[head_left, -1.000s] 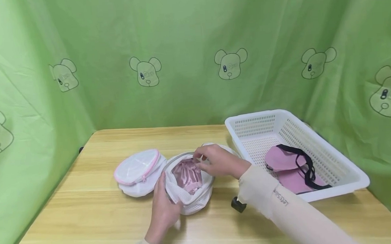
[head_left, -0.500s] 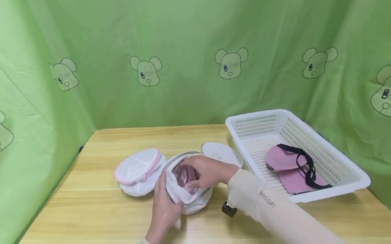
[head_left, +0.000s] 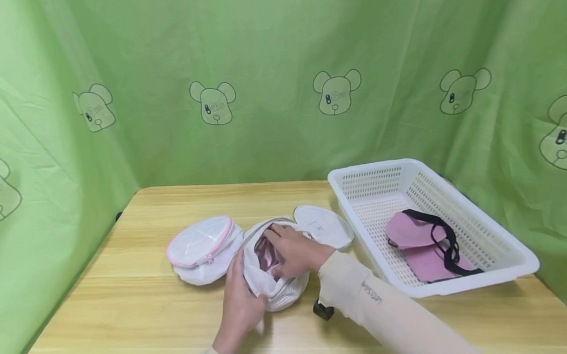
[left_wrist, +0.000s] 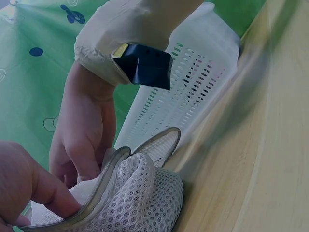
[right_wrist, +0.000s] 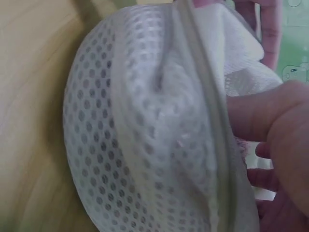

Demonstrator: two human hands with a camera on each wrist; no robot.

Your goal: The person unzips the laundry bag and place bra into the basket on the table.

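Note:
A white mesh laundry bag (head_left: 288, 295) stands unzipped on the table, its round lid (head_left: 323, 227) folded back to the right. My left hand (head_left: 244, 304) grips the near-left side of the bag at the grey zip rim; in the left wrist view its fingertip (left_wrist: 63, 203) bends over that edge. My right hand (head_left: 295, 252) reaches into the mouth, fingers spread against pink satin cloth (head_left: 267, 255) inside. In the right wrist view the bag's mesh wall (right_wrist: 96, 130) covers much of the scene, and the right thumb (right_wrist: 248, 118) lies just inside the rim. Most of the satin is hidden.
To the left sits a zipped white mesh bag (head_left: 202, 244) with pink trim. A white plastic basket (head_left: 366, 180) at the right holds pink pieces (head_left: 435, 262) with black straps (head_left: 448, 251). Green curtain (head_left: 276, 145) surrounds the wooden table (head_left: 140, 310).
My right hand has moved from the bag's far right rim down into its mouth, onto the satin. The lid shows more to the right. My left hand keeps its hold.

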